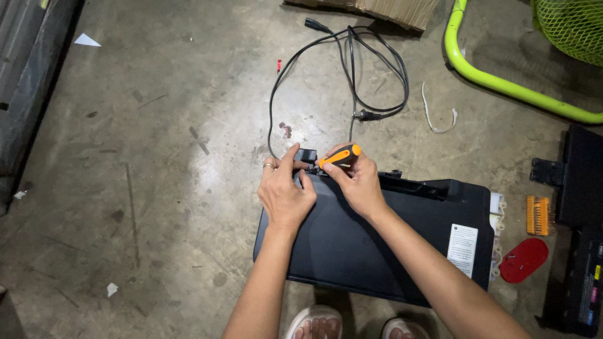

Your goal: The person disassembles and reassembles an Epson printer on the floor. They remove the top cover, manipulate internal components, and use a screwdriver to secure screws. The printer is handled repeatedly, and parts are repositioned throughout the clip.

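A black printer (352, 242) lies on the concrete floor in front of my feet. My right hand (358, 182) grips a screwdriver with an orange and black handle (340, 155), its tip pointing down at the printer's far left corner. My left hand (284, 191), with a ring on one finger, rests on that same corner and pinches a small black part (306, 155) where the black power cable (352, 69) meets the printer. The screwdriver's tip is hidden behind my fingers.
The cable loops across the floor beyond the printer. A lime-green fan stand (502, 81) and its mesh guard (575, 25) sit at the top right. Black printer parts (581, 207), an orange bit holder (537, 215) and a red lid (524, 259) lie to the right. Cardboard (389, 9) is at the top.
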